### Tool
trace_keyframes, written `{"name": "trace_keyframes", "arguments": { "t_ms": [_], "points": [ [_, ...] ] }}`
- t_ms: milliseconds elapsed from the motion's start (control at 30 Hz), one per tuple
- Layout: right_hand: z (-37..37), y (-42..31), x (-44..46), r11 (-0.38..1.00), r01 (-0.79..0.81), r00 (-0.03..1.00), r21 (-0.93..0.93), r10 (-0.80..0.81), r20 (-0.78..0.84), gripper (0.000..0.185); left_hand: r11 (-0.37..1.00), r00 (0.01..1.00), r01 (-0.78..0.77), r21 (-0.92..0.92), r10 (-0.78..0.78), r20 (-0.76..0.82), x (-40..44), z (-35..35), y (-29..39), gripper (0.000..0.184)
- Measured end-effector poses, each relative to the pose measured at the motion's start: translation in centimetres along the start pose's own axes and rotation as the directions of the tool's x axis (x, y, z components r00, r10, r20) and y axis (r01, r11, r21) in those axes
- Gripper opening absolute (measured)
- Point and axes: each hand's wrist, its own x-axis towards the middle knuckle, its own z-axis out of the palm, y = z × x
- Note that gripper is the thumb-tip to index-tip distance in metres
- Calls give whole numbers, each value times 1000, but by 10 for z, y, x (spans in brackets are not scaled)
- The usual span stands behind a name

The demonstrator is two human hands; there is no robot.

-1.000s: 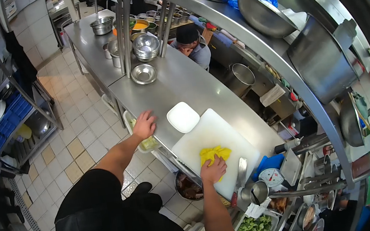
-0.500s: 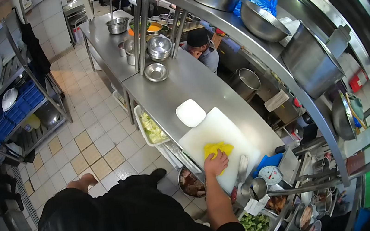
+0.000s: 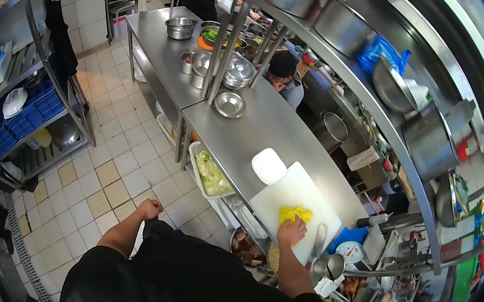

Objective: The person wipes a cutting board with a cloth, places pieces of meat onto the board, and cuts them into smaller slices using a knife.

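Observation:
My right hand (image 3: 292, 230) presses a crumpled yellow cloth (image 3: 295, 213) onto a white cutting board (image 3: 267, 201), with the fingers bent over its near side. To the right of that hand a broad-bladed knife (image 3: 320, 240) lies along the edge of the board. Just beyond the board's far end sits a white square dish (image 3: 268, 166) on the steel table (image 3: 226, 144). My left hand (image 3: 150, 209) hangs over the floor in front of my body, away from the table. Its fingers are curled in, and I see nothing in them.
A bin of chopped greens (image 3: 211, 173) and a bowl of meat (image 3: 247, 249) stand below the table's left edge. A kitchen scale (image 3: 350, 251) and steel pots (image 3: 328, 266) sit near the board. A loaded shelf (image 3: 363, 95) overhangs the right. A person (image 3: 285, 75) is beyond the table.
My view has shifted, so the table appears lower and further right. My left hand has swung forward and inward. My right hand still has the yellow cloth on the board.

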Motion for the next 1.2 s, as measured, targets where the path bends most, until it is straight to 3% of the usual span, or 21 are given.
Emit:
{"name": "trace_keyframes", "arguments": {
  "t_ms": [67,100,200,267,333,400,467,500,533,600,633,733,833,933,1000,1067,1133,1200],
  "points": [
    [3,2,3,998,7,1000,-56,-5,30,48,998,1000,16,67,-17,11,14,-8,-22,34],
    [7,3,6,997,5,999,-78,-1,49,48,945,982,-180,274,156,110,27,-16,-44,35],
    [11,8,10,986,27,993,-162,-7,122,51,646,839,-447,619,63,540,88,-32,-129,41],
    [9,11,13,964,45,988,-262,-3,157,56,711,887,-330,620,9,462,82,-61,-162,42],
    [7,4,10,944,43,999,-328,-36,28,59,768,922,-211,605,-50,385,83,-95,-183,44],
    [-28,-20,4,976,-76,997,-202,80,16,64,784,917,-137,606,-130,376,86,-138,-195,45],
    [-25,-27,-29,989,-127,941,-73,97,-325,66,789,905,-60,612,-216,367,88,-182,-203,46],
    [-18,-21,-51,965,-244,909,-97,193,-369,66,715,876,-230,660,-144,461,99,-212,-224,51],
    [-10,-22,-67,927,-358,865,-115,282,-415,67,740,909,-113,663,-193,370,110,-223,-223,47],
    [-7,-49,-97,869,-468,851,-161,394,-346,66,779,943,121,615,-284,175,133,-245,-234,48],
    [-7,-68,-109,851,-494,853,-180,433,-291,65,780,951,131,612,-272,144,142,-262,-227,45],
    [-4,-114,-109,859,-475,875,-191,436,-211,64,729,979,38,684,-164,120,182,-296,-214,47],
    [6,-144,-78,919,-364,925,-152,337,-176,62,724,997,-41,688,-17,78,217,-315,-184,38],
    [20,-173,-26,975,-212,970,-70,201,-135,61,842,989,133,523,-147,-15,250,-331,-135,35],
    [29,-199,14,994,-104,990,-25,101,-100,60,973,972,222,68,-216,-91,291,-337,-127,33],
    [34,-231,49,999,-5,998,43,8,-60,59,982,980,26,188,11,-197,327,-361,-88,31],
    [42,-268,79,996,52,999,77,-51,-13,58,933,911,95,-347,-222,-348,367,-394,-24,32],
    [41,-304,103,987,109,993,121,-114,34,57,963,879,-102,-250,-30,-476,419,-436,25,35]
  ]
}}
